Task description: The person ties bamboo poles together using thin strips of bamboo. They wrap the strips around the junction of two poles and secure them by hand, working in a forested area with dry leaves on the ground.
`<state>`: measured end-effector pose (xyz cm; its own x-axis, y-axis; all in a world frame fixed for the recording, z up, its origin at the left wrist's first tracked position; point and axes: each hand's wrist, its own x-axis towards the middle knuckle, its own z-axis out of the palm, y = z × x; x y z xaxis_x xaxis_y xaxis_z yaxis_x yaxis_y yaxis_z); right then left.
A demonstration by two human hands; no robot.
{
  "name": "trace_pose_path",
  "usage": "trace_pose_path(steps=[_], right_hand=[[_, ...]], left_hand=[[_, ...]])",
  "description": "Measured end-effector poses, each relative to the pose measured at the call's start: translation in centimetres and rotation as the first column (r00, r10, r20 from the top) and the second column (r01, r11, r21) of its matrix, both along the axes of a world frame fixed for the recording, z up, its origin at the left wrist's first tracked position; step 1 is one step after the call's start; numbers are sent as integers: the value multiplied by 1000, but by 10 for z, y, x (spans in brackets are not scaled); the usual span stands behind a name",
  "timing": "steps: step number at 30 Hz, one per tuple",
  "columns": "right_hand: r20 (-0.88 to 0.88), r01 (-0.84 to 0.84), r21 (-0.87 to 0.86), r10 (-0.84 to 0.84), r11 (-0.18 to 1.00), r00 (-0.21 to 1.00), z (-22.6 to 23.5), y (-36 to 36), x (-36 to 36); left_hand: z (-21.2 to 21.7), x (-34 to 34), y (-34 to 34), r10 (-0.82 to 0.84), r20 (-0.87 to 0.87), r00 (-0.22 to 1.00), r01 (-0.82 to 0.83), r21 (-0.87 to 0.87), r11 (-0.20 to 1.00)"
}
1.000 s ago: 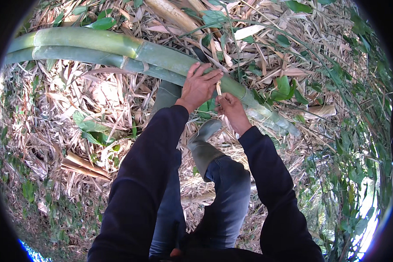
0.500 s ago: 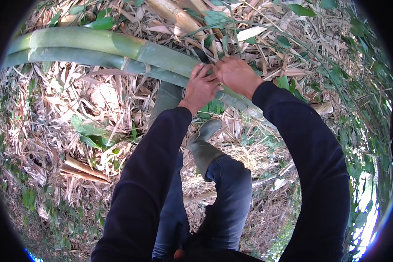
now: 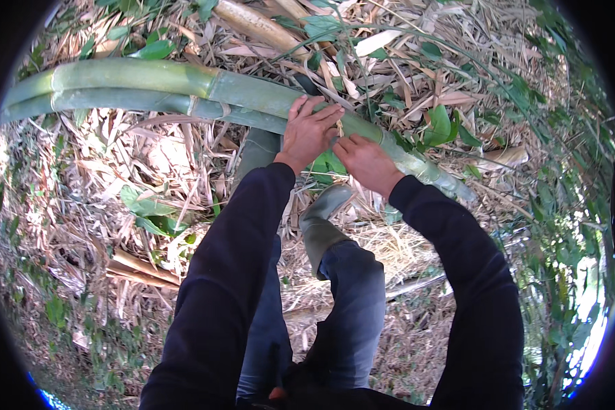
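Two green bamboo poles (image 3: 143,75) lie side by side, curving from the far left down to the right. My left hand (image 3: 309,130) rests over them, its fingers spread across the upper surface; the thumb is mostly hidden. Just to its right and nearer me, my right hand (image 3: 363,158) is closed, fingertips pinched at the near side of the poles. A thin pale strip (image 3: 340,126) shows between the two hands and seems to run into the right fingertips, where its end is hidden.
My left boot (image 3: 258,154) reaches under the poles, and my right boot (image 3: 321,229) stands nearer. Dry bamboo leaves cover the ground. A thick brown stalk (image 3: 256,26) lies beyond the poles, split dry pieces (image 3: 143,268) lie at left, and green vines (image 3: 526,102) grow at right.
My right hand has moved from the far side of the poles toward me, to their near side. My left hand's fingers have spread over the top. The view has shifted slightly.
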<state>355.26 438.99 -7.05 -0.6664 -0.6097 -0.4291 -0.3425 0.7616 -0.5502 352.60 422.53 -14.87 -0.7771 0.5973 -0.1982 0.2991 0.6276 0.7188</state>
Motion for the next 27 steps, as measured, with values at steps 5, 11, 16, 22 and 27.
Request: trace_pose_path(steps=[5,11,16,22,27], right_hand=[[-7,-175,20,175,984,984,-10,34,-4],[11,-231,8,231,973,973,-17,63,-39],[-78,-94,-121,85,988,993,-22,55,-46],[210,687,15,-674,727,709,-16,32,-27],[581,746,663,-666,54,-468,-7,37,-39]], left_hand=[[5,-4,4,-46,30,998,47,-49,998],[13,-22,17,-167,133,977,166,17,986],[0,-11,21,-7,145,989,-3,73,997],[6,-7,32,60,134,989,-68,54,996],[5,-4,30,93,108,990,-101,78,992]])
